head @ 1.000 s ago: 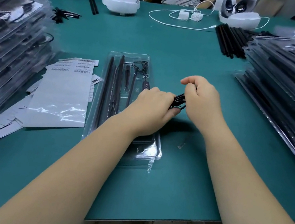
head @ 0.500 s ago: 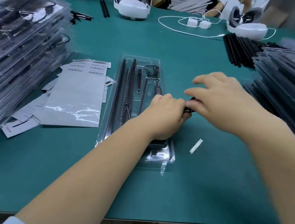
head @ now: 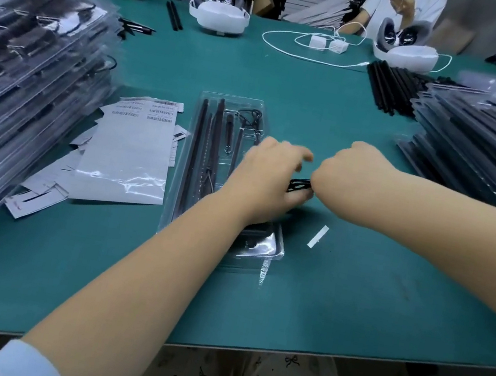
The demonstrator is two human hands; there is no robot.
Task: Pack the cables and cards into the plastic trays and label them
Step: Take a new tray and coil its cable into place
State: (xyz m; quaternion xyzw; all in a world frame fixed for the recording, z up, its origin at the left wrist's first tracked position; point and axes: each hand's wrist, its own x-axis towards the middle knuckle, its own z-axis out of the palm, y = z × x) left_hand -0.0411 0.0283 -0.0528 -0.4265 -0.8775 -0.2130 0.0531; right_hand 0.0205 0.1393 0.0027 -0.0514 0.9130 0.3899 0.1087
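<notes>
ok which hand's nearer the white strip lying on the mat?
Right. The right hand is just above the white strip, gripping the black cable bundle; the left hand sits further left, over the clear tray.

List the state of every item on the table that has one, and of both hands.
clear tray: open, partly filled with black parts
black cable bundle: coiled, held between both hands
left hand: gripping the bundle
right hand: gripping the bundle
white strip: loose on the mat
cards: piled loosely
left tray stack: stacked, packed
</notes>
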